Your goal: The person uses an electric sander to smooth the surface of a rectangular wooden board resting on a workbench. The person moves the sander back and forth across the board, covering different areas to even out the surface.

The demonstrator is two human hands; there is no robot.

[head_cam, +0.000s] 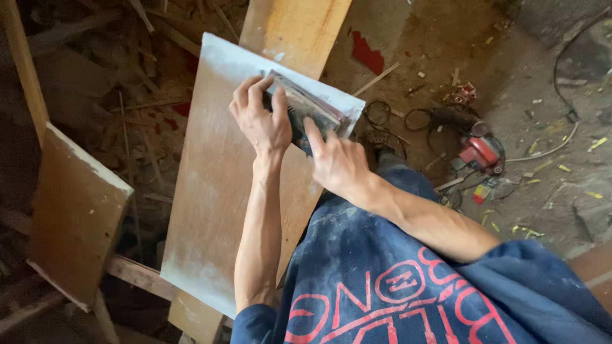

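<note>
A dusty workshop floor [446, 38] is strewn with scraps. On a board [217, 191], a sanding block [309, 108] is gripped by the left hand [261, 118] and the right hand [335, 162].

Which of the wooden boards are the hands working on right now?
The wide pale board with whitish edges; both hands press a sanding block on its far end.

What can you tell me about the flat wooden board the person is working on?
The board is a long, thin panel, brownish with pale, dusty edges. It lies flat and slanted across a yellowish plank, its far corner toward the top of the view. Near that corner, the left hand and right hand press a small dark block-like tool onto its surface. Its near end reaches past a wooden rail.
</note>
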